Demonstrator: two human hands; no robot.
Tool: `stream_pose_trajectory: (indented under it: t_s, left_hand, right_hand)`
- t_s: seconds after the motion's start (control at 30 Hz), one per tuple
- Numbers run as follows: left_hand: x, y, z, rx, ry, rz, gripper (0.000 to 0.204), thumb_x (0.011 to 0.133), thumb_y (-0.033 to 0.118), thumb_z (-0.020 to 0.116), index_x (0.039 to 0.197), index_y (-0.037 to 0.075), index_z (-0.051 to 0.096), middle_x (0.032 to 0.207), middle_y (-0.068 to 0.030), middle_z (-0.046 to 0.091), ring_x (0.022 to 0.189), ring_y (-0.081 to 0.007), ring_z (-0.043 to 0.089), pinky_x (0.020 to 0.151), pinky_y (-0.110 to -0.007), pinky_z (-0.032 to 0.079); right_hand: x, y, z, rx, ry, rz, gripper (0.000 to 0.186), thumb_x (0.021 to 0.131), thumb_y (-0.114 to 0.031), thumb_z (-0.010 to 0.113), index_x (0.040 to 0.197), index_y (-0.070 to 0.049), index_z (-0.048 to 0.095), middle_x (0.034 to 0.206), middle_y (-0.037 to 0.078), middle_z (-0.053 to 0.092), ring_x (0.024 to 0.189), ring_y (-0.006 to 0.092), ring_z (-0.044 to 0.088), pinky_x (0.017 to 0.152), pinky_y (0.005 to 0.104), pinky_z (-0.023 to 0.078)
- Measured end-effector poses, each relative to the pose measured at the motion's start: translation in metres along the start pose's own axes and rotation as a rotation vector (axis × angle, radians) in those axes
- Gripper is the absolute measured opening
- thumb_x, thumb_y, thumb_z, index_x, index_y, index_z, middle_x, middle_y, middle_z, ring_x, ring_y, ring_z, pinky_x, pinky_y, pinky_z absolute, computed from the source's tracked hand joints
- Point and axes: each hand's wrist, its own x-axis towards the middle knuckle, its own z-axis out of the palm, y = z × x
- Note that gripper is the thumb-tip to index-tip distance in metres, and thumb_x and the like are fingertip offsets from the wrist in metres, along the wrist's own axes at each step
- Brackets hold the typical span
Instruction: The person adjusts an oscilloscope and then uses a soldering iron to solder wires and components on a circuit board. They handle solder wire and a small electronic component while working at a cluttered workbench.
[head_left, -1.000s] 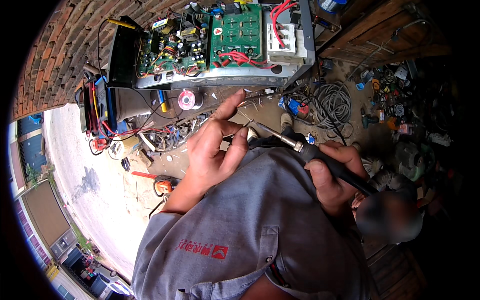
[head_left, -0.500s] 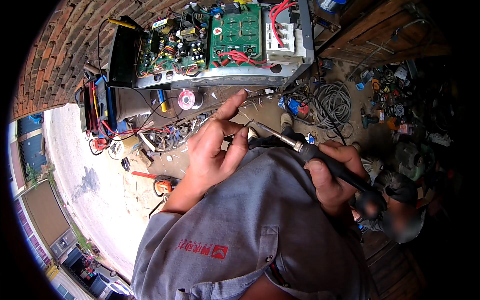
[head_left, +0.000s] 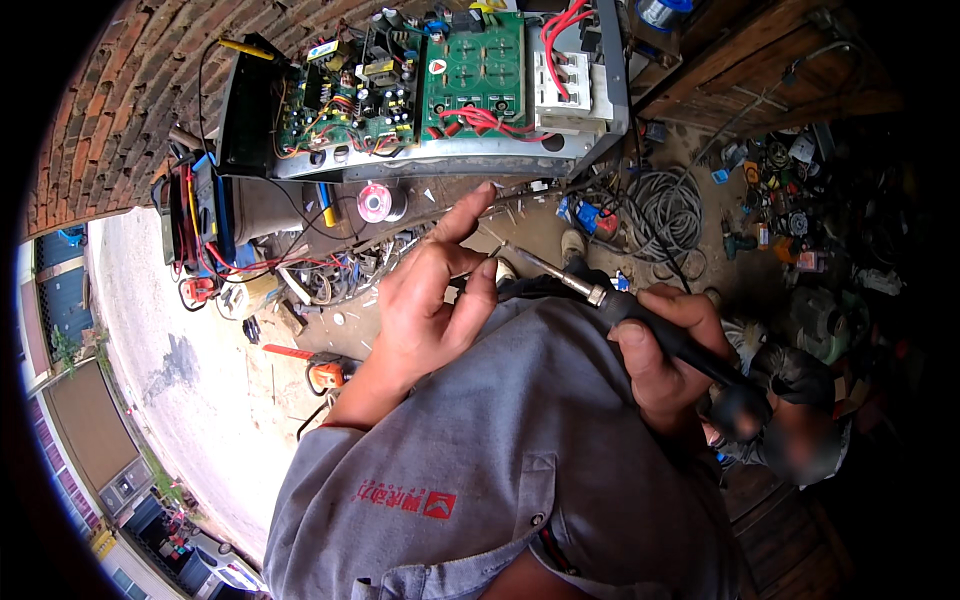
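Observation:
My right hand (head_left: pixel 665 355) is wrapped round the black handle of a soldering iron (head_left: pixel 590 290), whose metal shaft slants up to the left. In front of my shirt, my left hand (head_left: pixel 425 305) pinches a small dark part with thin leads (head_left: pixel 494 249) between thumb and a bent finger, with another finger stretched out past it. The iron's tip lies right beside that part; whether they touch, I cannot make out. Beyond my hands stands an opened metal housing with green circuit boards (head_left: pixel 475 65), red wires (head_left: pixel 485 117) and a white block (head_left: pixel 562 85).
A solder spool (head_left: pixel 375 202) and a yellow-and-blue screwdriver (head_left: pixel 327 204) lie before the housing. A multimeter (head_left: pixel 205 200) with leads is at the left. Coiled cable (head_left: pixel 665 220), a chainsaw (head_left: pixel 322 375) and scattered parts cover the floor. Another person (head_left: pixel 800 420) is at the right.

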Motion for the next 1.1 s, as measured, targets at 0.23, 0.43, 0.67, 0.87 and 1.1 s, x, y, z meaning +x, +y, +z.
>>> stream_pose_trajectory:
  t_s: [0.23,0.43,0.67,0.87,1.1]
  left_hand:
    - [0.0,-0.002,0.001,-0.01,0.003,0.008,0.011,0.083,-0.008,0.056,0.082,-0.003,0.047,0.124,-0.0338,0.051,0.121,-0.0364,0.051,0.097,-0.035,0.042]
    - [-0.001,-0.004,0.002,-0.039,0.022,-0.017,0.01,0.084,-0.008,0.056,0.082,-0.003,0.047,0.128,-0.0332,0.049,0.125,-0.0372,0.047,0.097,-0.038,0.042]
    - [-0.003,-0.004,0.002,-0.192,0.044,-0.131,0.006,0.09,-0.002,0.053,0.087,-0.003,0.049,0.132,-0.0304,0.047,0.123,-0.0319,0.049,0.1,-0.041,0.039]
    - [-0.006,-0.006,0.004,-0.25,0.045,-0.169,0.005,0.092,-0.001,0.052,0.089,-0.003,0.049,0.132,-0.0296,0.046,0.123,-0.0308,0.048,0.101,-0.04,0.038]
    - [-0.007,-0.006,0.005,-0.26,0.042,-0.153,0.004,0.091,-0.003,0.05,0.088,-0.003,0.048,0.134,-0.0301,0.044,0.126,-0.0318,0.046,0.103,-0.042,0.037]
  right_hand:
    - [0.0,-0.001,0.0,0.001,-0.006,0.021,0.027,0.077,-0.004,0.072,0.094,0.006,0.055,0.076,0.015,0.062,0.065,0.0151,0.06,0.057,0.0255,0.048]
    - [0.001,-0.004,-0.002,-0.05,0.04,0.019,0.027,0.076,-0.004,0.072,0.095,0.006,0.055,0.077,0.014,0.061,0.066,0.0154,0.059,0.059,0.0254,0.048]
    - [-0.012,-0.002,-0.005,0.079,0.143,0.132,0.028,0.075,-0.004,0.072,0.096,0.007,0.056,0.081,0.015,0.06,0.07,0.0162,0.058,0.063,0.026,0.047]
    - [-0.007,-0.001,-0.002,0.1,0.088,0.079,0.027,0.075,-0.002,0.071,0.095,0.007,0.055,0.08,0.015,0.061,0.069,0.0161,0.058,0.062,0.0264,0.047]
    - [-0.003,0.003,-0.001,0.049,0.023,0.008,0.026,0.076,-0.002,0.07,0.095,0.007,0.054,0.08,0.016,0.062,0.068,0.0166,0.061,0.06,0.0263,0.048]
